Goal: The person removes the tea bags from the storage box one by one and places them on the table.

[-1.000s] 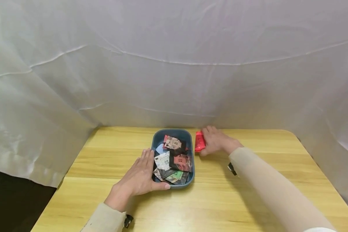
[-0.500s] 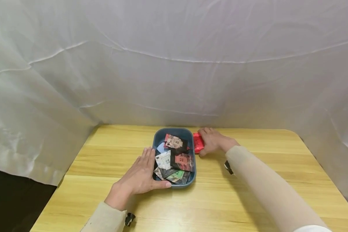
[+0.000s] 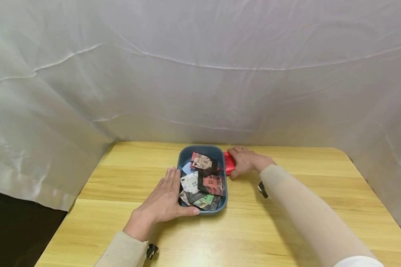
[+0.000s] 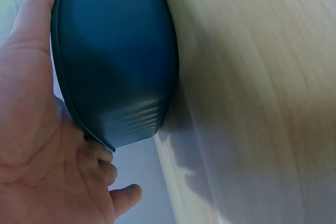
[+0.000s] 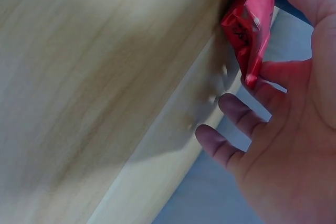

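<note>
In the head view a dark blue plastic basket [image 3: 227, 185] stands on the table, holding several small flat printed sachets [image 3: 191, 183]. My left hand [image 3: 163, 200] rests against its left side, fingers straight along the rim and thumb along the near edge. In the left wrist view the palm lies beside the ribbed outer wall of the basket [image 4: 115, 51]. With thumb and forefinger my right hand [image 3: 245, 161] pinches a shiny red packet [image 3: 228, 163], right beside the basket's right wall. In the right wrist view the other fingers [image 5: 218, 145] spread apart below the red packet [image 5: 254, 24].
A light wooden table [image 3: 287, 222] carries everything. Close behind its far edge hangs a pale grey cloth [image 3: 220, 92], which also runs down both sides. At lower left, past the table's edge, is a dark area [image 3: 16, 230].
My right hand has moved the red packet left, up against the basket. The left hand keeps its place on the basket. The whole head view has shifted slightly.
</note>
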The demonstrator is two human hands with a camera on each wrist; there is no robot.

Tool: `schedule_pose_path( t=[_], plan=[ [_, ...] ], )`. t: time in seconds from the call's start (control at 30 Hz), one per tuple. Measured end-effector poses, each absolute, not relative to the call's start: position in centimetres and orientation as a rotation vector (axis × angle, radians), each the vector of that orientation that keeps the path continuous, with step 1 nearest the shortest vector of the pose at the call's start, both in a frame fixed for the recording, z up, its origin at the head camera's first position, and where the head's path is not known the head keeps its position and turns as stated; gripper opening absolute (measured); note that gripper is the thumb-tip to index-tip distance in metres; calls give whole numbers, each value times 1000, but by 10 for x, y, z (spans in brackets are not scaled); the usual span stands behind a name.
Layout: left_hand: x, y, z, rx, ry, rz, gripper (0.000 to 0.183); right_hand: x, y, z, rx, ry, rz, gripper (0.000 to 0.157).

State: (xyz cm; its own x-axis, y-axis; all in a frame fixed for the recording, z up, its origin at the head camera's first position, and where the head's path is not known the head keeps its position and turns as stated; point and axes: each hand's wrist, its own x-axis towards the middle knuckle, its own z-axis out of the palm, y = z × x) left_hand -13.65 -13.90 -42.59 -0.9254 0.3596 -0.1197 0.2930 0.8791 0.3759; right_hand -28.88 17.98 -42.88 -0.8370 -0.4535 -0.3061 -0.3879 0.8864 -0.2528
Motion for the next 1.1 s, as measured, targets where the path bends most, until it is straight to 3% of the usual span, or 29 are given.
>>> schedule_pose_path(
  t=[1.1],
  plan=[
    [-138,-136,-428,483,2849,532,146,-291,187,-427,-532,2656,-280,123]
  ],
)
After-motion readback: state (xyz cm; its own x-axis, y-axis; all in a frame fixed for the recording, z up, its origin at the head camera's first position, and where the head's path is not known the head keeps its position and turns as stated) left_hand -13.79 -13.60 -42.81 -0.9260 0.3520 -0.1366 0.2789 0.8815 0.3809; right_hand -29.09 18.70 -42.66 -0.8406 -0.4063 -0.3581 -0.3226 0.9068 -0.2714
